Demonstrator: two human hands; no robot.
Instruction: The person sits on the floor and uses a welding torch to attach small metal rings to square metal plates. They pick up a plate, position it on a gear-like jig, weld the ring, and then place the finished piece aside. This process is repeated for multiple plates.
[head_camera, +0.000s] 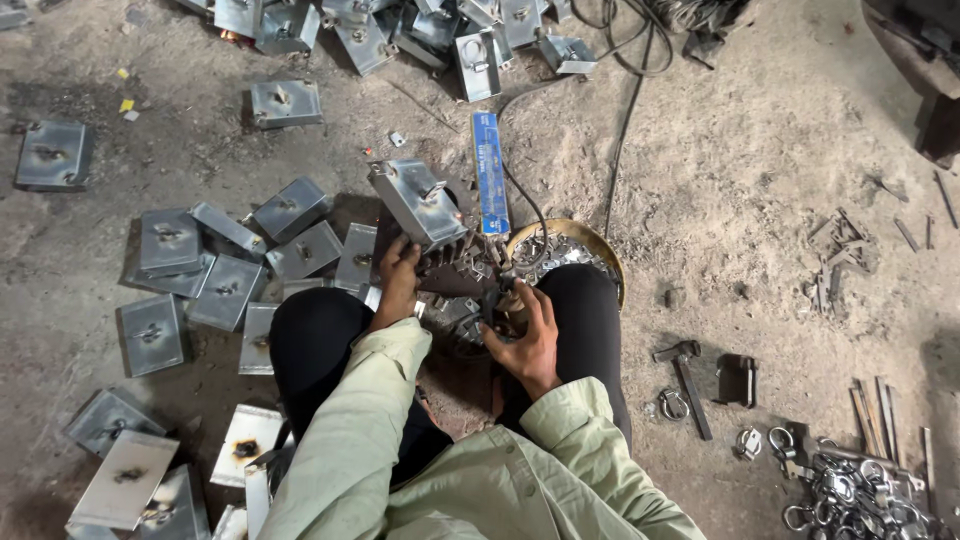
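Left grip: the left hand (398, 283) is closed on the lower edge of a grey metal box (418, 203), fingers wrapped over its rim.
Right grip: the right hand (527, 340) is curled round a small dark tool (497, 303) — what kind is too small to tell.
The box: a flat rectangular steel case, dull grey, with a small fitting and scorch marks on its upper face; it is tilted, one corner raised away from the person.
Box and hands: it sits just above the left hand and just left of the right hand, over the gap between the person's knees.
Under the hands: a dark block (455, 275) on the floor, with small metal pieces on it.
Beside the right knee: a round pan (570, 250) of small metal parts, partly hidden by the leg.
Beyond the box: a blue oblong packet (490, 172) and a black cable (625, 110) running up the floor.
Floor (720, 170): dusty concrete — more grey boxes (225, 270) scattered to the left, a hammer (686, 372) and a heap of shackles (855, 490) to the right.
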